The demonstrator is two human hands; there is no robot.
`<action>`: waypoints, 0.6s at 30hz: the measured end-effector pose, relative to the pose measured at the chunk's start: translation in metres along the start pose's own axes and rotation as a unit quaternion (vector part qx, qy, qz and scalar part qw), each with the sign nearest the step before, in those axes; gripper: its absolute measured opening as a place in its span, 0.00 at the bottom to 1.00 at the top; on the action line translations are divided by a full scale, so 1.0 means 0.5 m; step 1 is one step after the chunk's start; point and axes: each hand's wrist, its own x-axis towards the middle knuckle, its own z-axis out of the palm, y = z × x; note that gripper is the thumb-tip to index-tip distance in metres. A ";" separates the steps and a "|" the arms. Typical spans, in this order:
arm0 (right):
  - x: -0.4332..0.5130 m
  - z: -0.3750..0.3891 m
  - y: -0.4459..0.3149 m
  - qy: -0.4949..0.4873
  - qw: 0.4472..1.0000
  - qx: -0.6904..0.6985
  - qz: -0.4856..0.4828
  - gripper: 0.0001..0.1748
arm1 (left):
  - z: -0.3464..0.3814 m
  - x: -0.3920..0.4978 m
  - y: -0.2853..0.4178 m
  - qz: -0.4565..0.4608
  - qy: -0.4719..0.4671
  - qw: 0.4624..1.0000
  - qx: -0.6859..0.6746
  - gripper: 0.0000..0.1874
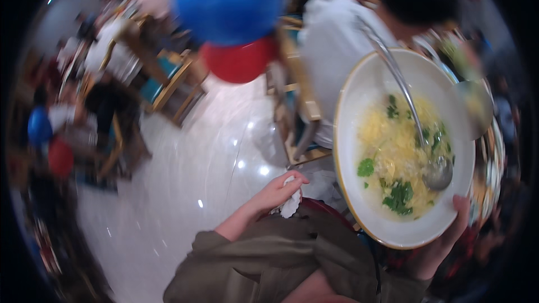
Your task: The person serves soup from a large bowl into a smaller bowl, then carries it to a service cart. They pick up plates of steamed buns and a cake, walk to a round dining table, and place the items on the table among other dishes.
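In my right hand [457,221] is a large white bowl [348,134] with a yellow-brown rim; my thumb lies over its near edge. Inside is a pale yellow soup [383,134] with egg-like shreds and green herb leaves [398,198]. A metal serving spoon [398,73] leans in the bowl, its head partly sunk in the soup and its handle past the far rim. Low in front of my body, my left hand [276,191] grips a crumpled white tissue [290,206]. The bowl hides most of my right fingers.
Blue [227,4] and red balloons [240,61] hang ahead. Just beyond the bowl, a person in a white shirt [324,46] sits on a wooden chair [309,105]. A dish-laden table [497,168] curves along the right. Glossy pale floor [185,185] stretches left, towards more chairs [168,84] and seated people.
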 end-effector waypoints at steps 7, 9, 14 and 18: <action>-0.175 0.203 -0.045 -0.318 0.947 0.010 0.052 0.24 | -0.007 -0.302 0.005 0.114 0.194 0.973 -0.052 0.15; -0.233 0.268 -0.049 -0.399 0.910 0.045 0.101 0.25 | -0.014 -0.426 0.013 0.070 0.225 0.948 -0.215 0.16; -0.275 0.399 -0.099 -0.536 0.770 0.054 0.341 0.30 | 0.089 -0.607 0.005 0.221 0.523 0.819 -0.079 0.20; -0.303 0.481 -0.125 -0.659 0.671 0.036 0.339 0.28 | 0.138 -0.713 -0.065 0.180 0.616 0.749 -0.166 0.17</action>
